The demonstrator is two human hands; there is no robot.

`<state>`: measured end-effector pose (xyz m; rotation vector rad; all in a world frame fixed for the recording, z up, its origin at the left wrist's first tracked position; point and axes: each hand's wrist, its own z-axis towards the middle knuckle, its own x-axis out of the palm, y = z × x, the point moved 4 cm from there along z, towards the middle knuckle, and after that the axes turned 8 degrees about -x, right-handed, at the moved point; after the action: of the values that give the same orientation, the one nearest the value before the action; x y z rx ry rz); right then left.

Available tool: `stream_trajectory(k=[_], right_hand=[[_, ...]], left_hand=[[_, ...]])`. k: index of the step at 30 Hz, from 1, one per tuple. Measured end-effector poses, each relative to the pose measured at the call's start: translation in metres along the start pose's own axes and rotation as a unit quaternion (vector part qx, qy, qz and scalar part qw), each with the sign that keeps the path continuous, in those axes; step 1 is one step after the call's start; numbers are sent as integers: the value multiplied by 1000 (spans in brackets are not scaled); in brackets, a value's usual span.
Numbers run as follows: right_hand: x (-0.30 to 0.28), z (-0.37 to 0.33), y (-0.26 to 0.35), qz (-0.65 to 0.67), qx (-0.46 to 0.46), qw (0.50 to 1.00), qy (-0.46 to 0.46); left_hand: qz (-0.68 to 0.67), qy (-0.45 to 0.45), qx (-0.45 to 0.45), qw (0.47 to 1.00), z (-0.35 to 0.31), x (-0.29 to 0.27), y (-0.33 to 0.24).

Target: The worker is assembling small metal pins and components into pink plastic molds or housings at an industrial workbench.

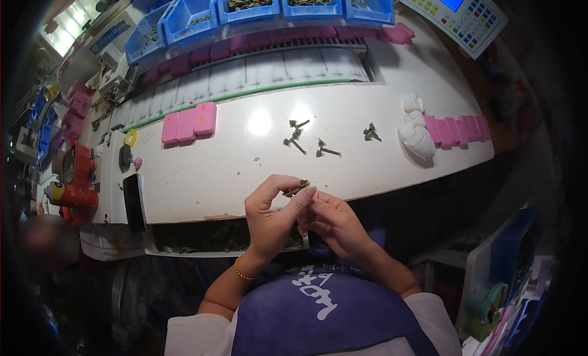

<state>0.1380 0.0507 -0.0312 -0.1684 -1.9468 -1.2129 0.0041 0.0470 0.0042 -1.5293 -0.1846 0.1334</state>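
Observation:
Above the table's front edge, my left hand [268, 212] pinches a small dark green branched piece [296, 188] between thumb and fingers. My right hand [334, 218] meets it there, its fingers closed and bent at the same piece; its fingertips are partly hidden. Beyond the hands, several similar dark green pieces with short stems lie on the white table [245, 172]: a loose group with one stemmed piece [331, 151] at its near end, and a lone piece [371, 132] farther right.
Three pink blocks [188, 124] stand at left; more pink blocks [456, 131] adjoin a white cloth bundle [418, 138] at right. Blue bins [248, 16] of green pieces line the back. A keypad device [456, 16] sits back right, a phone [134, 203] front left. A drawer [208, 253] hangs below.

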Motion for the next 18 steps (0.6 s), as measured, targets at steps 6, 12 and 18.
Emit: stream_trajectory(k=[6,12,18], right_hand=[[-1,0,3,-31,-35,999,-7],[-5,2,8,-97,-95,991,-20],[-52,3,67,-610,-398,638,-252]], left_hand=[[-5,18,10,1000,0,-1,3],[-22,64,42,997,5,-2,8],[9,34,-29,999,9,-13,19]])
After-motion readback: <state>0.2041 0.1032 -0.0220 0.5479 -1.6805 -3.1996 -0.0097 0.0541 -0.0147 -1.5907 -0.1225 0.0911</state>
